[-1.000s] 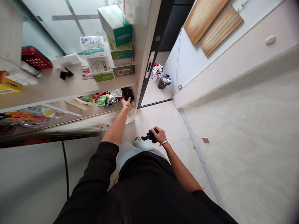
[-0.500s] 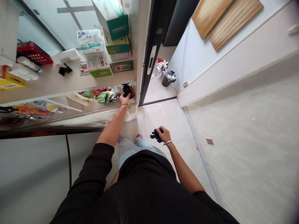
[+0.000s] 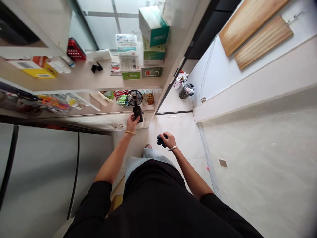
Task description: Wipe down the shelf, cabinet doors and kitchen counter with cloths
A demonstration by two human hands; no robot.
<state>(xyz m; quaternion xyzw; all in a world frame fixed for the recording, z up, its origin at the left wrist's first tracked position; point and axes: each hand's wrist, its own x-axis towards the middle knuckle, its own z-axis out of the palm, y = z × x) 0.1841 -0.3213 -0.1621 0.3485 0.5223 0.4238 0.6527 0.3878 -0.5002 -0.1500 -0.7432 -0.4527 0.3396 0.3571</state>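
My left hand is closed round the handle of a small black handheld fan, held upright in front of the lower shelf. The fan's round grille hides part of the packets lying behind it. Over the floor, my right hand is closed on a dark, crumpled bundle with finger-like ends that looks like a pair of gloves; its far side hangs free of the fingers.
Stacked boxes, a red device and a yellow box stand on the upper shelf. A grey fridge is at my left. Bins stand beyond the doorway. Two wooden boards hang on the right wall.
My left hand has drawn the fan out of the lower shelf towards me, so its whole grille now shows. My right hand still holds the dark bundle. The view has shifted to the left.
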